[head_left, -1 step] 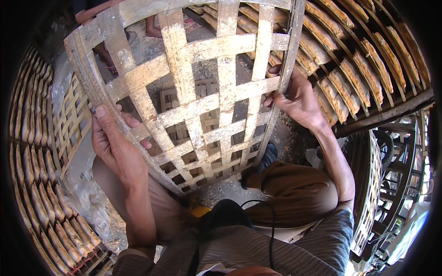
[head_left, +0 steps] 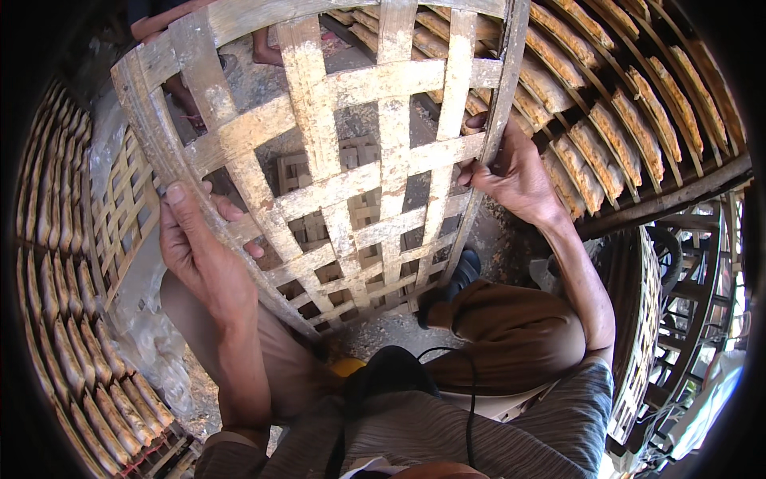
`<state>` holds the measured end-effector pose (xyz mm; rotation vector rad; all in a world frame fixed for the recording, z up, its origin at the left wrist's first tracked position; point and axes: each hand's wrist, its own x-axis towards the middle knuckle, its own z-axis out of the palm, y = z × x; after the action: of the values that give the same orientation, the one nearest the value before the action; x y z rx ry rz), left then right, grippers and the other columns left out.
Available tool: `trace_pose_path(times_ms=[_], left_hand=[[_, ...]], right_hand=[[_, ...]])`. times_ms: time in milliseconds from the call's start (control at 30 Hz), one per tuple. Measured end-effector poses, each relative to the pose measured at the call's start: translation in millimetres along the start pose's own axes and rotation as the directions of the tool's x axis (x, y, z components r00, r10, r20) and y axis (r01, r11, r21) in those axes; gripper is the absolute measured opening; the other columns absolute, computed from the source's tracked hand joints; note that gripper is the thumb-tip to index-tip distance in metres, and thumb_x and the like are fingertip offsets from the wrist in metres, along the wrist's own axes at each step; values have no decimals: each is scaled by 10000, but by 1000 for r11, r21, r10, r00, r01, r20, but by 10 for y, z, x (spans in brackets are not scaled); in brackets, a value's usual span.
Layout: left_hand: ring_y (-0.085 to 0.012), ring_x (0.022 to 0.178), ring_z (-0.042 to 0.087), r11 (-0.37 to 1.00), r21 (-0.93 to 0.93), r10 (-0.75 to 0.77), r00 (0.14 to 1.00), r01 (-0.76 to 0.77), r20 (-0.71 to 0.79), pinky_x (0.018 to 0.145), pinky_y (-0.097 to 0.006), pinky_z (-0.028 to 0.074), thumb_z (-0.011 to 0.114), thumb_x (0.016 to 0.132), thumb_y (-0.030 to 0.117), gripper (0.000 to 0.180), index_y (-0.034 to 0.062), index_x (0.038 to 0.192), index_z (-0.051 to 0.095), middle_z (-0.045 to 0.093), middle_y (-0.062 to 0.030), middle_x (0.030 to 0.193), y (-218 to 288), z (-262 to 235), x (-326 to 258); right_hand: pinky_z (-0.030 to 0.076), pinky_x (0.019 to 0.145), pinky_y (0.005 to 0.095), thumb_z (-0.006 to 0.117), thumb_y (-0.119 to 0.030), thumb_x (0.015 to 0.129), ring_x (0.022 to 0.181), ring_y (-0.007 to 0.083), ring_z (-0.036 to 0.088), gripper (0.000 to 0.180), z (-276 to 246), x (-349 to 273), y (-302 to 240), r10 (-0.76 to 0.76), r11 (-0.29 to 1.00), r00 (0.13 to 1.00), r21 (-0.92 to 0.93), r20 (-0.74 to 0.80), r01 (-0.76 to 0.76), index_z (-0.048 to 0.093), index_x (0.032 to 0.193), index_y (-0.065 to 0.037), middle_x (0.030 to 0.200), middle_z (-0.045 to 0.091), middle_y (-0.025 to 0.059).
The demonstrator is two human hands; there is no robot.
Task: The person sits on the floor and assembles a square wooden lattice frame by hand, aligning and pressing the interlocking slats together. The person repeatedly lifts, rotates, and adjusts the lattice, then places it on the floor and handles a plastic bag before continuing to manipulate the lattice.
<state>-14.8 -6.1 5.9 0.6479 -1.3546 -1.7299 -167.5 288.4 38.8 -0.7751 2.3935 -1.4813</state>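
A large woven bamboo lattice tray (head_left: pixel 351 94) with a wooden frame stands tilted up in front of me, between my knees. Pale, flaky residue coats its strips. My left hand (head_left: pixel 195 247) grips the left side of the frame, thumb on the near face and fingers reaching behind it. On the opposite side my right hand (head_left: pixel 515 172) pinches the right frame edge, with some fingertips hidden behind the lattice. No slabs lie on this tray; its square openings show the floor behind.
Racks of orange-brown slabs (head_left: pixel 614 152) rise at the upper right, and more slab rows (head_left: pixel 72 335) line the left. Another lattice tray (head_left: pixel 124 215) leans at left near clear plastic sheeting (head_left: pixel 152 351). Another person's bare foot (head_left: pixel 266 53) shows beyond my tray. Stacked lattice trays (head_left: pixel 645 319) stand at right.
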Motion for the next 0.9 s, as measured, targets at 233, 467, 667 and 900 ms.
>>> trace_pose_path(times_ms=[233, 467, 667, 900], left_hand=[[-95, 524, 504, 1000, -14, -7, 999, 8, 41, 364, -242, 381, 524, 1074, 463, 480, -6, 1143, 601, 558, -19, 725, 17, -51, 36], [-91, 552, 516, 999, -11, -43, 993, 45, 106, 369, -239, 382, 508, 1072, 485, 528, -21, 1203, 583, 530, -15, 731, -85, -72, 132], [-66, 572, 518, 995, -54, -74, 994, 78, 75, 347, -223, 401, 544, 1059, 489, 481, 16, 1096, 621, 556, -16, 701, -119, 7, 110], [-63, 606, 532, 995, -55, -79, 994, 83, 72, 361, -222, 419, 552, 1053, 498, 488, 19, 1124, 616, 573, -13, 733, -125, -78, 193]], right_hand=[[642, 763, 382, 590, -72, 970, 884, 241, 731, 331, -152, 43, 14, 68, 922, 997, 378, 47, -81, 571, 1283, 34, 944, 714, 156], [628, 839, 647, 557, -194, 947, 1151, 343, 652, 441, -212, 86, 105, -17, 627, 964, 754, 266, -198, 512, 1323, 33, 1240, 594, 214], [586, 825, 731, 602, -235, 955, 1103, 353, 660, 374, -300, 86, 273, -1, 565, 964, 796, 266, -219, 542, 1240, 1, 1170, 602, 177], [640, 828, 534, 604, -163, 976, 1057, 320, 711, 472, -136, 102, 111, -54, 837, 992, 547, 111, -16, 466, 1375, 50, 1191, 646, 219]])
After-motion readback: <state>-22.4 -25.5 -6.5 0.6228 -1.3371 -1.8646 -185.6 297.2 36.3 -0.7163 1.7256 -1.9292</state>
